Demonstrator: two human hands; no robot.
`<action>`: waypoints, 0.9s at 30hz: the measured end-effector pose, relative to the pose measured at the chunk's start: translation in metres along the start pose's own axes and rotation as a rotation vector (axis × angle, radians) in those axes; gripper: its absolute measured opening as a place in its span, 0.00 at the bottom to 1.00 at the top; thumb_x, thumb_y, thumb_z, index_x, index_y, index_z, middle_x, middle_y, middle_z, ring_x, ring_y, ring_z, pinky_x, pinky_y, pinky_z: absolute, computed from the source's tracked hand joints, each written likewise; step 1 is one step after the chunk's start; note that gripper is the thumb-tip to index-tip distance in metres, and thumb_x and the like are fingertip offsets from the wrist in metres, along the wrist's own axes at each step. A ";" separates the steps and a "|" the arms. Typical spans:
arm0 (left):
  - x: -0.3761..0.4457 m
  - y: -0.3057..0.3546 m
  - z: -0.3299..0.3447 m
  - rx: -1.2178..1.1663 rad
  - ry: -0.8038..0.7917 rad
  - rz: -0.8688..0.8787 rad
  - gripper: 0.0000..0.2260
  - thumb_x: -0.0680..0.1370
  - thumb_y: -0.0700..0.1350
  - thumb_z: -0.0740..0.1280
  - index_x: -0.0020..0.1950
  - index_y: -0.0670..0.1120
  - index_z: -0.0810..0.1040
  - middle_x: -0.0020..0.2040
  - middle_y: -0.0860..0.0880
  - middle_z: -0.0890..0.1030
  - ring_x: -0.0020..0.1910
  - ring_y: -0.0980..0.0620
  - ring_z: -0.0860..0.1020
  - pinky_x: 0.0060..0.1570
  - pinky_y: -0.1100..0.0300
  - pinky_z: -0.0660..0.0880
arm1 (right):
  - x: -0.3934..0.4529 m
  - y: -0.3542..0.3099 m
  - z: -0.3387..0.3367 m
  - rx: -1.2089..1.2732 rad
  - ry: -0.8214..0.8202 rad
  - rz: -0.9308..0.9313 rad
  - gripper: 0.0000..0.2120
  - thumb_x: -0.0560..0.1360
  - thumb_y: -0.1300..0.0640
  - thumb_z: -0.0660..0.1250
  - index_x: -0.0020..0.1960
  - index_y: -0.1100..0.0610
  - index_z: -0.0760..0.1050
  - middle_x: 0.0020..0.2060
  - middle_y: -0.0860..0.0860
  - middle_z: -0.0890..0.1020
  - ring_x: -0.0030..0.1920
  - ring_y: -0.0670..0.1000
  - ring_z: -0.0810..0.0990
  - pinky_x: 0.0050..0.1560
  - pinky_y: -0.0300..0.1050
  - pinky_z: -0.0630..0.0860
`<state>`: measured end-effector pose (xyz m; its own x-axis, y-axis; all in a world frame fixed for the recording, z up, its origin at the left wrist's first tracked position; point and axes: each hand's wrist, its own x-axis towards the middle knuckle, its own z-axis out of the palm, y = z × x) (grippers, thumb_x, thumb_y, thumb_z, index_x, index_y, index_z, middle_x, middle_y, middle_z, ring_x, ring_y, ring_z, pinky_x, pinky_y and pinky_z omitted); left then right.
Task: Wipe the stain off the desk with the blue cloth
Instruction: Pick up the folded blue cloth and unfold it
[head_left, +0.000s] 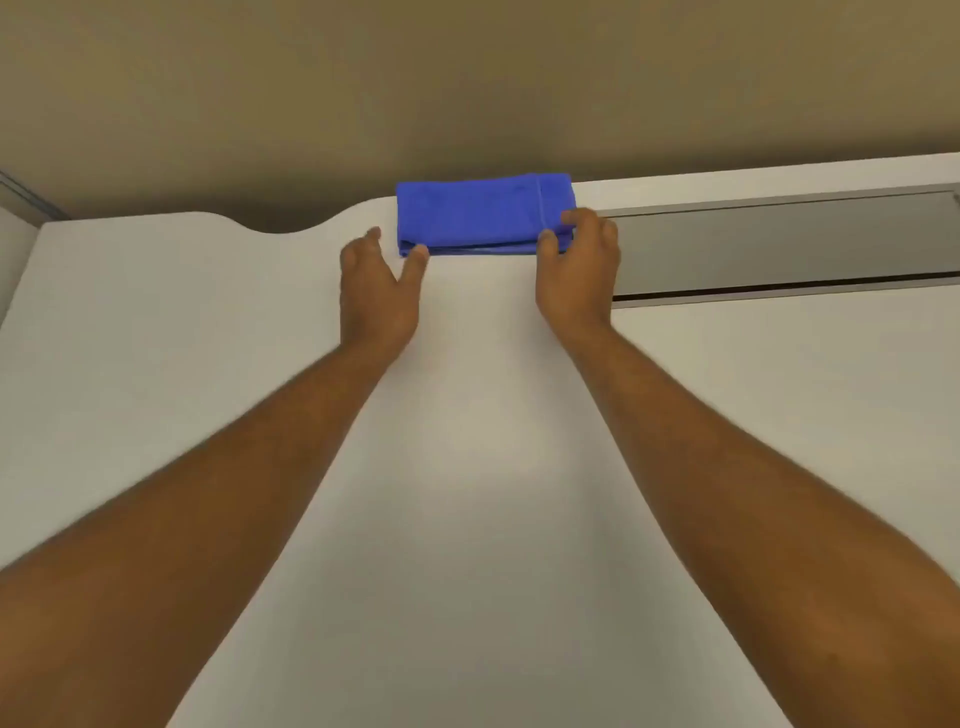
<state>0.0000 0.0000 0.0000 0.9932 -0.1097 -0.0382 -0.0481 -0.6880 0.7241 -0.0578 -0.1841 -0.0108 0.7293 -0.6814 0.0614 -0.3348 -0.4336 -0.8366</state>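
Observation:
A folded blue cloth (483, 214) lies flat at the far edge of the white desk (467, 467). My right hand (579, 270) pinches the cloth's right end, thumb at its front edge and fingers on top. My left hand (376, 291) is at the cloth's near left corner with fingers spread; its thumb tip touches the front edge without gripping. No stain shows on the visible desk surface.
A long grey recessed channel (779, 244) runs along the desk's back right, right of the cloth. The desk's far edge has a curved cutout (275, 226) at the left. A beige wall (467, 78) stands behind.

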 end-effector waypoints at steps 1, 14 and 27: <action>0.015 0.001 0.004 -0.019 0.012 -0.058 0.32 0.83 0.56 0.65 0.82 0.41 0.61 0.81 0.42 0.65 0.78 0.44 0.68 0.75 0.54 0.65 | 0.014 0.002 0.003 -0.001 -0.005 0.046 0.15 0.84 0.59 0.65 0.69 0.63 0.75 0.68 0.60 0.76 0.66 0.62 0.76 0.69 0.51 0.71; 0.053 0.022 -0.002 -0.696 -0.132 -0.576 0.18 0.71 0.42 0.75 0.60 0.44 0.79 0.52 0.47 0.81 0.45 0.50 0.80 0.40 0.59 0.80 | 0.040 -0.010 0.002 0.308 -0.045 0.306 0.17 0.75 0.62 0.71 0.59 0.50 0.70 0.48 0.48 0.78 0.43 0.46 0.79 0.34 0.34 0.72; -0.174 -0.046 -0.115 -1.219 -0.248 -0.431 0.19 0.78 0.41 0.70 0.69 0.46 0.80 0.67 0.46 0.84 0.62 0.49 0.84 0.56 0.57 0.81 | -0.209 -0.021 -0.069 0.130 -0.281 0.159 0.25 0.75 0.62 0.72 0.69 0.47 0.71 0.59 0.46 0.77 0.54 0.48 0.80 0.51 0.39 0.79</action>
<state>-0.1585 0.1330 0.0527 0.8529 -0.2634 -0.4507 0.5207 0.3692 0.7698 -0.2443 -0.0729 0.0312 0.8159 -0.5377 -0.2127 -0.3920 -0.2438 -0.8871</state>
